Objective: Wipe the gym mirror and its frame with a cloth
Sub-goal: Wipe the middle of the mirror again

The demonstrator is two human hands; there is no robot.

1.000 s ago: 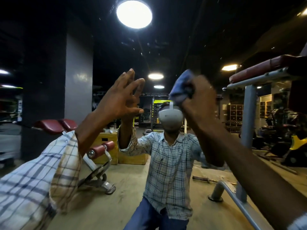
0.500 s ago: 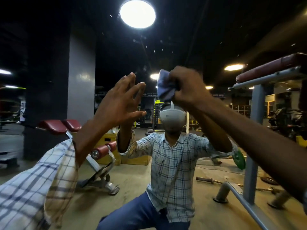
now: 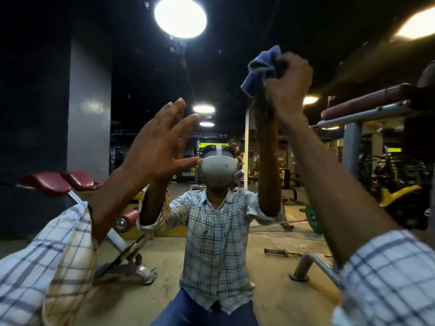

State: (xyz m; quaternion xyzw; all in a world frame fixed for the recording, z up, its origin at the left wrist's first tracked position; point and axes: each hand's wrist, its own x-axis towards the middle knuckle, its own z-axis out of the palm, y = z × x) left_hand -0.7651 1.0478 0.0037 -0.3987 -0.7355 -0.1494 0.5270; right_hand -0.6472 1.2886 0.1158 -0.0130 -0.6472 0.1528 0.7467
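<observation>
Head view: right grip (image 3: 288,83) clutches the wadded blue cloth (image 3: 261,67) high against the mirror (image 3: 89,102); left grip (image 3: 160,147) is spread open at the glass. Soft and light, the cloth likely handles best bunched in the palm.

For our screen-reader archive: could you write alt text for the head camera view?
A person's right hand grips a bunched blue cloth high against a gym mirror, while the left hand is spread open at the glass. The mirror reflects the person in a checked shirt, benches and ceiling lights.
</observation>
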